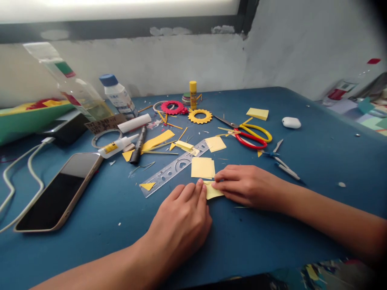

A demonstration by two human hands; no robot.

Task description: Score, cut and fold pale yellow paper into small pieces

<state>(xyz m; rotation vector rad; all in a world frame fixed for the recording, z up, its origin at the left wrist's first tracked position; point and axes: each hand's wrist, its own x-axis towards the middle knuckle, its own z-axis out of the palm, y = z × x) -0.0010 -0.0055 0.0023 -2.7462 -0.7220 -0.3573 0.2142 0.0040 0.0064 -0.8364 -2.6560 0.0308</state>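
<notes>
A small piece of yellow paper [214, 191] lies folded on the blue table between my two hands. My left hand [184, 217] is closed, with its fingertips pressed on the paper's left side. From the other side, my right hand [250, 185] holds the paper's upper right edge, thumb and fingers together. Just beyond my fingertips sits a stack of yellow paper squares [202, 167]. More yellow squares [215, 143] lie farther back, touching the end of a clear plastic ruler [172, 171]. The underside of the paper is hidden.
Red-and-yellow scissors [250, 135] lie open behind my right hand. A black marker [138, 146], glue bottle [116, 147] and phone [60, 193] are at left. Behind stand a glue stick [193, 95], yellow toothed ring [200, 116] and bottles [119, 96]. A white earbud case [291, 123] sits right.
</notes>
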